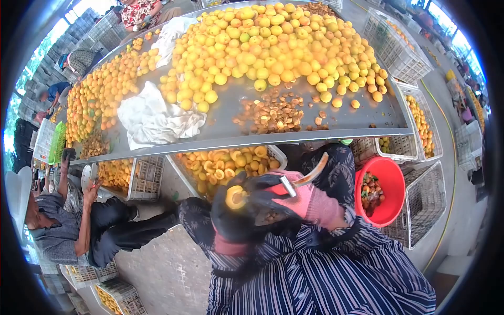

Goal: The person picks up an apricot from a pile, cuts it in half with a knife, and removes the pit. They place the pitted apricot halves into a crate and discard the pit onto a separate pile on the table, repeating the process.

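Note:
My left hand (232, 219), in a dark glove with a pink cuff, is closed around a yellow apricot (236, 197) whose cut side shows. Close beside it, my right hand (310, 202) wears a pink glove with dark fingers. It is closed on a curved tool (311, 174) with a shiny metal piece and a tan, bent length; its working end is hidden. Just beyond both hands stands a crate of halved apricots (226, 167). Right of them is a red bucket (392, 197) holding brownish bits of fruit.
A metal table (220, 123) spans the front, bearing heaped apricots (273, 44), a pile of brown pits (275, 111) and a white cloth (152, 116). Plastic crates (426, 202) stand at right. A co-worker (58, 220) sits at left, legs reaching toward me.

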Tool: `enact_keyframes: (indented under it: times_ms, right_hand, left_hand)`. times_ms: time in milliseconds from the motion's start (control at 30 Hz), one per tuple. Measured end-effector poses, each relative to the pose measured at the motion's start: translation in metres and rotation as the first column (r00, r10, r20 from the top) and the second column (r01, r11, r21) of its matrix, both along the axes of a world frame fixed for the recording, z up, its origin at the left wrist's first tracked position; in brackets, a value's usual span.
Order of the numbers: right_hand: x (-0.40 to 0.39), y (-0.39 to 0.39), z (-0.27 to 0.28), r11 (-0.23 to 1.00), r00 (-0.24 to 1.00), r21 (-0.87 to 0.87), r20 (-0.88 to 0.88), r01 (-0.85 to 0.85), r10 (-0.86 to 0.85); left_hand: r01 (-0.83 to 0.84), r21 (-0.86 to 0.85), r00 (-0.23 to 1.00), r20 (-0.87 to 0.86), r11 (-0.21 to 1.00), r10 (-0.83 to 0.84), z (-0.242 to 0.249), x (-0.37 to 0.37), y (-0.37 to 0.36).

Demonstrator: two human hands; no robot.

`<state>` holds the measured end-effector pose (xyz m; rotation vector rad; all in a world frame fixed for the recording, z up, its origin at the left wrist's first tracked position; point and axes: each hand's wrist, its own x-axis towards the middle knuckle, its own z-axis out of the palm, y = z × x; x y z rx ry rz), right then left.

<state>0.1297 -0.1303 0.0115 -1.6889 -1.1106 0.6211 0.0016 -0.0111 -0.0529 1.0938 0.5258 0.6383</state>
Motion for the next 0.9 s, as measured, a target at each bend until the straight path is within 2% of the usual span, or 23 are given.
enact_keyframes:
  times_ms: [33, 133, 167, 200, 233, 267, 300, 333, 367, 400, 433, 467, 500, 533, 567, 600, 633, 700, 733, 767, 800, 833, 900]
  right_hand:
    - [0.003, -0.006, 0.012, 0.991, 0.993, -0.081, 0.039, -0.108, 0.111]
    - [0.010, -0.003, 0.009, 0.995, 0.949, 0.021, -0.298, -0.096, 0.098]
    - [0.012, 0.000, 0.016, 0.986, 0.877, 0.121, -0.453, -0.116, 0.158]
    - [0.014, -0.001, 0.014, 0.987, 0.928, 0.104, -0.339, -0.125, 0.154]
    - [0.013, -0.002, 0.018, 0.987, 0.928, 0.105, -0.339, -0.124, 0.153]
    - [0.010, -0.004, 0.025, 0.995, 0.965, 0.026, -0.243, -0.098, 0.102]
    - [0.008, -0.005, 0.029, 0.997, 0.988, -0.049, -0.141, -0.066, 0.059]
    - [0.009, -0.003, 0.025, 0.996, 0.988, -0.049, -0.141, -0.069, 0.062]
    - [0.012, -0.001, 0.018, 0.988, 0.960, 0.037, -0.234, -0.150, 0.154]
    - [0.013, 0.000, 0.016, 0.967, 0.916, 0.130, -0.316, -0.219, 0.249]
    - [0.013, -0.002, 0.020, 0.967, 0.916, 0.129, -0.316, -0.218, 0.249]
    - [0.013, -0.006, 0.030, 0.982, 0.955, 0.031, -0.227, -0.187, 0.189]
    - [0.012, -0.008, 0.036, 0.987, 0.982, -0.063, -0.131, -0.145, 0.135]
    - [0.013, -0.010, 0.026, 0.987, 0.982, -0.063, -0.132, -0.145, 0.136]
    - [0.014, -0.013, 0.010, 0.988, 0.981, -0.061, -0.144, -0.143, 0.133]
    - [0.014, -0.013, 0.004, 0.988, 0.979, -0.059, -0.156, -0.141, 0.130]
    - [0.014, -0.014, 0.004, 0.988, 0.979, -0.058, -0.157, -0.142, 0.131]
    - [0.012, -0.014, 0.012, 0.978, 0.967, -0.093, -0.196, -0.185, 0.164]
    - [0.011, -0.013, 0.016, 0.978, 0.967, -0.092, -0.197, -0.185, 0.164]
    - [0.010, -0.011, 0.020, 0.973, 0.961, -0.122, -0.224, -0.194, 0.163]
    - [0.009, -0.011, 0.022, 0.967, 0.955, -0.152, -0.251, -0.203, 0.161]
    - [0.010, -0.011, 0.018, 0.968, 0.955, -0.149, -0.250, -0.201, 0.160]
    - [0.011, -0.011, 0.004, 0.983, 0.982, -0.134, -0.161, -0.125, 0.103]
  left_hand:
    - [0.003, -0.003, 1.000, -0.001, 1.000, -0.003, 0.004, -0.002, 0.001]
    - [0.065, -0.068, 0.998, -0.020, 0.996, -0.066, 0.014, -0.007, 0.002]
    - [0.069, 0.366, 0.993, -0.114, 0.928, -0.029, 0.018, -0.007, -0.001]
    - [0.104, 0.727, 0.982, -0.181, 0.679, 0.044, 0.019, -0.006, -0.002]
    - [0.104, 0.727, 0.983, -0.181, 0.679, 0.043, 0.017, -0.007, 0.000]
    - [0.157, 0.133, 0.988, -0.028, 0.978, -0.155, 0.012, -0.009, 0.002]
    - [0.286, -0.500, 0.955, 0.215, 0.817, -0.203, 0.010, -0.011, 0.004]
    - [0.284, -0.500, 0.956, 0.215, 0.818, -0.201, 0.010, -0.010, 0.003]
    - [0.242, 0.003, 0.970, -0.001, 0.970, -0.242, 0.011, -0.008, 0.001]
    - [0.246, 0.510, 0.965, -0.206, 0.824, -0.161, 0.011, -0.006, -0.001]
    - [0.247, 0.509, 0.965, -0.206, 0.824, -0.162, 0.008, -0.008, 0.001]
    - [0.171, -0.110, 0.984, -0.024, 0.979, -0.175, 0.001, -0.012, 0.006]
    - [0.138, -0.693, 0.990, 0.126, 0.708, -0.071, 0.000, -0.014, 0.008]
    - [0.137, -0.693, 0.990, 0.124, 0.708, -0.070, 0.001, -0.015, 0.008]
    - [0.116, 0.038, 0.993, -0.034, 0.993, -0.115, 0.006, -0.016, 0.006]
    - [0.151, 0.744, 0.984, -0.174, 0.651, -0.030, 0.009, -0.017, 0.005]
    - [0.152, 0.744, 0.984, -0.175, 0.651, -0.029, 0.005, -0.020, 0.005]
    - [0.245, 0.223, 0.907, -0.397, 0.944, -0.142, 0.003, -0.027, 0.006]
    - [0.245, 0.223, 0.906, -0.398, 0.943, -0.141, 0.010, -0.024, 0.005]
    - [0.233, 0.628, 0.936, -0.351, 0.742, 0.003, 0.020, -0.019, 0.004]
    - [0.185, 0.904, 0.963, -0.245, 0.386, 0.111, 0.032, -0.013, 0.003]
    - [0.185, 0.905, 0.964, -0.244, 0.383, 0.110, 0.037, -0.011, 0.005]
    - [0.368, 0.795, 0.908, -0.419, 0.483, -0.003, 0.044, -0.005, 0.008]
